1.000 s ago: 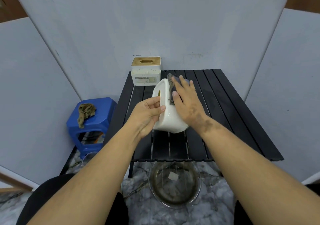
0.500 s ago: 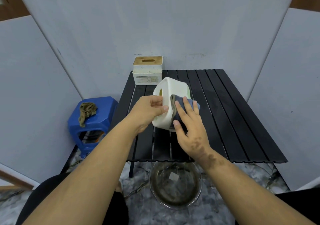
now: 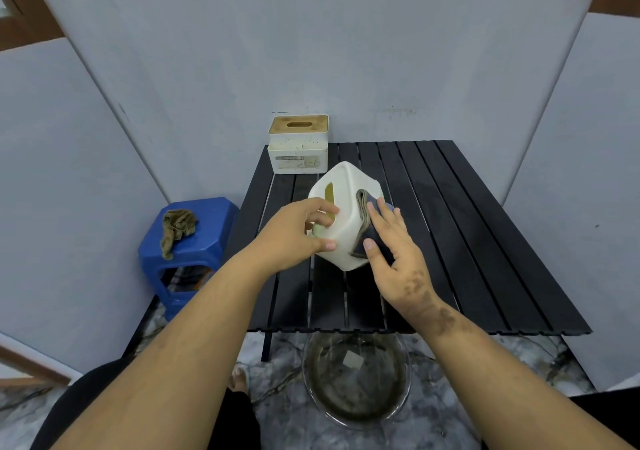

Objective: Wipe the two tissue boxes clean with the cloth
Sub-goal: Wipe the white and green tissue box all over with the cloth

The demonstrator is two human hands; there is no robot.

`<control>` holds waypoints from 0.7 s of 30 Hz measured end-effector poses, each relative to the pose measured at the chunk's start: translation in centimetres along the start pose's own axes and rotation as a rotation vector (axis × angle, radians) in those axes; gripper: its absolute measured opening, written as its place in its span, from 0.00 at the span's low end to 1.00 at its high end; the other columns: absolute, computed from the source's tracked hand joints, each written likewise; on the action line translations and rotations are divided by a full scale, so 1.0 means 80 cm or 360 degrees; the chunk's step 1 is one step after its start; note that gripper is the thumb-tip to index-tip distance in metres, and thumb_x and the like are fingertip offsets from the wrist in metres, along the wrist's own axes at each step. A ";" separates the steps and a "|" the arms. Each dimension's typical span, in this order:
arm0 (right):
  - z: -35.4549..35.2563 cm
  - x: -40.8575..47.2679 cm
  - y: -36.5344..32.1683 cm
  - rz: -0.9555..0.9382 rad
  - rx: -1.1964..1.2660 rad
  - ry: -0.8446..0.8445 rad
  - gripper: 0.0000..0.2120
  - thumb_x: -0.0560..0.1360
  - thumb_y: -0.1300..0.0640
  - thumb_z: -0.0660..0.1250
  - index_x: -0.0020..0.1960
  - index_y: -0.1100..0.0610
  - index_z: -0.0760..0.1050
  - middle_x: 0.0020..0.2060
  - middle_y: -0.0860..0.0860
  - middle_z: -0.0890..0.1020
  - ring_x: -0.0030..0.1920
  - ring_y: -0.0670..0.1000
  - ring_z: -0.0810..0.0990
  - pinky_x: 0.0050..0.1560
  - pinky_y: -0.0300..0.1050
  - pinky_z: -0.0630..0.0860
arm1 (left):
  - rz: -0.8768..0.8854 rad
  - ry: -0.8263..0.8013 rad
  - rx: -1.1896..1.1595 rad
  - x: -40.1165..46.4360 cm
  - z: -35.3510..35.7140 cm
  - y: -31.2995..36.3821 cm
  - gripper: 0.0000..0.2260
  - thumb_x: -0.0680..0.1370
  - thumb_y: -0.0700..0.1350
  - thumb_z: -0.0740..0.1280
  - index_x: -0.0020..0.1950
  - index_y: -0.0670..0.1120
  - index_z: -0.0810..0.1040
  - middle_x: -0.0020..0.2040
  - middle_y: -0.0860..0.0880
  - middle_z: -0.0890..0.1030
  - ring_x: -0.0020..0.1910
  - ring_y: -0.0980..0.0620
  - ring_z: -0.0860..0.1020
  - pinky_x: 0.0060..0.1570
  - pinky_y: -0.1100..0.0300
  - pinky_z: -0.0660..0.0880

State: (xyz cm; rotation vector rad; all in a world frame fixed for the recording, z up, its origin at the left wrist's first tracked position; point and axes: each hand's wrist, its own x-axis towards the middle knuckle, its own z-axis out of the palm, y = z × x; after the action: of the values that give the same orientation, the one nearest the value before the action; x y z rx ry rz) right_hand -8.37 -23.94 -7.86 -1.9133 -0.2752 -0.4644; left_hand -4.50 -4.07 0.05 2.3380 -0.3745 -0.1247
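So the rounded white plastic tissue box (image 3: 341,217) is up off the black slatted tabletop (image 3: 460,227), tipped on a corner in mid-air over the near-left part of it, slot face turned toward the left. The folded grey-blue cloth with an olive edge (image 3: 364,222) is flat against the box's right-hand face, and the right hand (image 3: 391,252) lies right on top of it, fingers straight and a bit fanned, pressing the cloth into the plastic rather than gripping it. On the other side the left hand (image 3: 294,233) holds the box, thumb underneath and fingers curled at the slot, one fingertip looks like it's hooked into the opening.

My read: this is the wiping of box number one, side panel in progress. Next move probably needs the left hand to hold firm or rotate the box so a fresh face comes round to the cloth, with the right hand keeping flat pressure so the cloth doesn't bunch or slide off the rounded corner.

The second one, a squarish white tissue box with a tan wooden-looking lid (image 3: 298,144), sits at the far left corner of the tabletop, well apart from both hands and looks speckled, so I'd guess it's not done yet.

Further out: a blue plastic stool (image 3: 194,241) on the left with a crumpled olive rag (image 3: 176,229) on it, and a clear glass bowl of murky water (image 3: 356,380) on the floor just below the tabletop's near edge.
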 end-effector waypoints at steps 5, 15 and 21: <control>-0.008 0.017 0.001 0.0025 0.0025 -0.0021 0.29 0.81 0.63 0.63 0.74 0.39 0.60 0.78 0.43 0.61 0.80 0.49 0.50 0.80 0.56 0.53 | -0.0032 0.0064 -0.0153 0.005 0.010 0.003 0.23 0.73 0.40 0.79 0.64 0.56 0.79 0.54 0.57 0.81 0.53 0.56 0.79 0.52 0.66 0.73; 0.021 -0.015 0.014 -0.0294 -0.0470 0.0085 0.33 0.79 0.63 0.63 0.79 0.45 0.55 0.81 0.47 0.51 0.81 0.57 0.42 0.77 0.42 0.44 | -0.0111 0.0232 -0.0462 0.009 0.017 0.016 0.21 0.72 0.37 0.80 0.63 0.49 0.83 0.53 0.51 0.84 0.48 0.60 0.80 0.57 0.64 0.76; -0.020 0.046 -0.023 -0.0336 -0.0304 -0.0086 0.29 0.78 0.60 0.59 0.78 0.48 0.59 0.80 0.48 0.56 0.81 0.56 0.44 0.80 0.52 0.46 | -0.0092 0.0261 -0.1013 0.015 0.002 0.011 0.17 0.72 0.35 0.78 0.59 0.45 0.83 0.57 0.43 0.85 0.57 0.47 0.83 0.61 0.52 0.80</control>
State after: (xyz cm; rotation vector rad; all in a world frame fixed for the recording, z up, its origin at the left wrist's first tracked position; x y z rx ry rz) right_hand -6.07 -24.82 -4.16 -2.0952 -0.4868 -0.5973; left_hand -3.61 -5.15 0.58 1.7146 -0.1523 -0.0655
